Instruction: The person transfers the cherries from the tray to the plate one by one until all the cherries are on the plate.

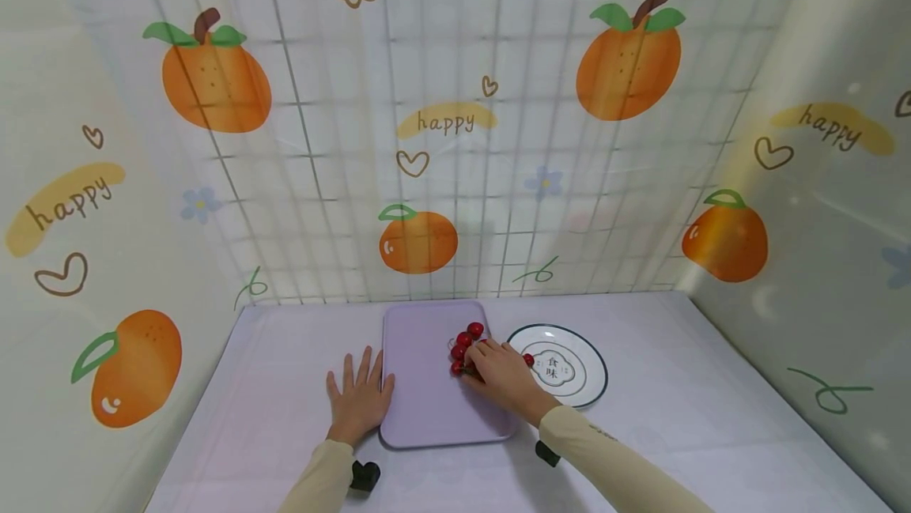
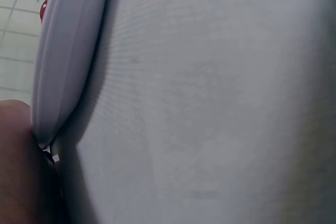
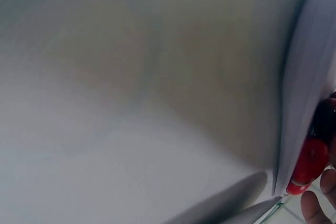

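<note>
A lilac tray (image 1: 420, 402) lies flat on the table, with a bunch of red cherries (image 1: 464, 339) near its right edge. My right hand (image 1: 507, 379) reaches over that edge, fingers curled down around some of the cherries, partly covering them. In the right wrist view, fingertips (image 3: 313, 209) show beside shiny red cherries (image 3: 311, 161). One more cherry (image 1: 529, 360) shows past the knuckles, over the plate's left side; whether it touches the plate I cannot tell. My left hand (image 1: 359, 402) rests with fingers spread on the table, its thumb against the tray's left edge.
A white plate (image 1: 587, 382) with a dark rim and printed characters stands right of the tray, partly behind my right hand. A pale cloth covers the table (image 1: 683, 418). Printed curtains (image 1: 342, 141) with a grid behind them close off the back and sides.
</note>
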`<state>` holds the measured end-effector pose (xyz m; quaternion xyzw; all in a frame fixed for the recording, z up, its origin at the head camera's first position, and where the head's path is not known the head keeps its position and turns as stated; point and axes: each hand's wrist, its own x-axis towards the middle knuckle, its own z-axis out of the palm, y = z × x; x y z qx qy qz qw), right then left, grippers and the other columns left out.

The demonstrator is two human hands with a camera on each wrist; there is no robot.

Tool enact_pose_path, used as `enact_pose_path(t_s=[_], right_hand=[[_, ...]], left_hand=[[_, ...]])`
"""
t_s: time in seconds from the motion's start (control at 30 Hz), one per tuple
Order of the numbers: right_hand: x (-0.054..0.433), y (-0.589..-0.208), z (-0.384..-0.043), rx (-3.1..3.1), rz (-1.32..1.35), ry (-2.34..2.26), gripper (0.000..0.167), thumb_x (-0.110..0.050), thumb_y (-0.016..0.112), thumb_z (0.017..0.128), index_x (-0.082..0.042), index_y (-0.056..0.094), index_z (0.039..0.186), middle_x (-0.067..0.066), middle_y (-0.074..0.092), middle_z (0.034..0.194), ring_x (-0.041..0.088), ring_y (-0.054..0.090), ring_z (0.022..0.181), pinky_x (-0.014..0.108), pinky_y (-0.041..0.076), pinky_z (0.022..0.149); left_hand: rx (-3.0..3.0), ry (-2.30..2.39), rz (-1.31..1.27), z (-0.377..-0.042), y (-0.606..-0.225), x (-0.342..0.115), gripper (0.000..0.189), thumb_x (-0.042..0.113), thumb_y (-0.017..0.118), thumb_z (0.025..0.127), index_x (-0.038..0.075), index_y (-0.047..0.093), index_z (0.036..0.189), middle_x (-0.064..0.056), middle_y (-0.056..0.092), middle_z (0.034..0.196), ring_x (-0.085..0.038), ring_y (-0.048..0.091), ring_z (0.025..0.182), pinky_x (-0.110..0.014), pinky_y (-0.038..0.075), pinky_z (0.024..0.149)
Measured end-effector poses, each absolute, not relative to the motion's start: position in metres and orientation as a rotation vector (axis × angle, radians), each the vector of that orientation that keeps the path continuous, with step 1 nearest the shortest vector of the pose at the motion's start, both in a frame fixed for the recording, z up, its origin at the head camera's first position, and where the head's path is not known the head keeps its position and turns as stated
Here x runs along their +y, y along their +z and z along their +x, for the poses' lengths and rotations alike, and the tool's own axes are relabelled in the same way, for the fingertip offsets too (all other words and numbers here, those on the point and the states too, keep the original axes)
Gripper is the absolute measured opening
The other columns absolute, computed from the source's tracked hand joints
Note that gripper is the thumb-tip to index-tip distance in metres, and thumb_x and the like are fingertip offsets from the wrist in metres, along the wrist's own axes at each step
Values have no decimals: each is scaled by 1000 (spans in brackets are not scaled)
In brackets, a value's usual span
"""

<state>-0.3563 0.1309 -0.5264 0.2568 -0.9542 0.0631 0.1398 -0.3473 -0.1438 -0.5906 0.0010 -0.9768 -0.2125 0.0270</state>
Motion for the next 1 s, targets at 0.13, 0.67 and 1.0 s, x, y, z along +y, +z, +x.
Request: enact_pose_path(t_s=[0.13,0.67,1.0], right_hand=[[131,-526,-356,-2755,733,200,20,-29,80,89,-20,64,96,-4,69,92,13,56,90,30,46,75],[134,-525,-357,-2655,794,153,16,-23,78,91,-20,62,87,-5,68,85,13,54,83,25,41,67],[137,-522,-358,-2665,802,153,9,-20,76,93,-16,70,99,-2,72,97,15,60,92,33,56,85]], left_hand=[[-3011,-658,-2,-347,-592,-143,65,53,34,107,20,30,163,-4,17,175,-42,2,163,-72,-5,123],[-3019,-697,12,-344,-585,-142,64,50,34,107,20,28,164,-4,15,176,-41,0,163,-71,-8,124],[-3020,-666,11,-345,-589,-143,65,51,33,107,21,28,164,-3,15,175,-41,0,163,-71,-7,124]])
